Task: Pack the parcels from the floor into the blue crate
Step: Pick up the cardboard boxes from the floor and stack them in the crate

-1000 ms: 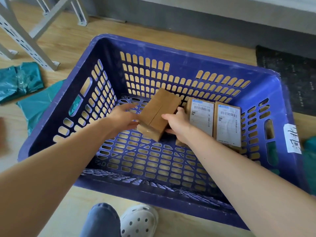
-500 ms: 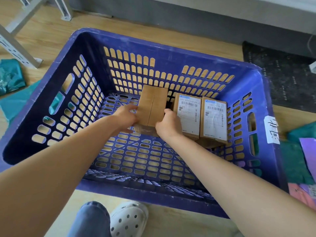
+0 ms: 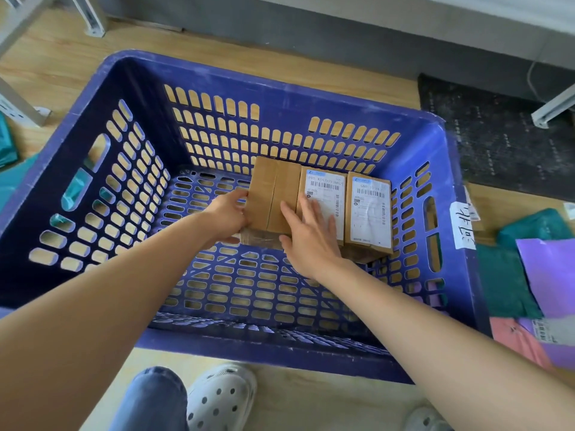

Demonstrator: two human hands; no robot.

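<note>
The left hand (image 3: pixel 227 216) curls round the left side of the plain parcel (image 3: pixel 273 188) while the right hand (image 3: pixel 308 239) lies spread flat on top, apparently seating it flush against the two labelled parcels (image 3: pixel 370 209) at the far right of the blue crate (image 3: pixel 311 98) to keep the row tight

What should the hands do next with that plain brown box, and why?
Probably let go and lift out. The plain box stands in the blue crate, flush against the two labelled boxes; the left hand holds its side and the right hand lies flat on top. It looks placed, and soft parcels wait on the floor at the right.
</note>
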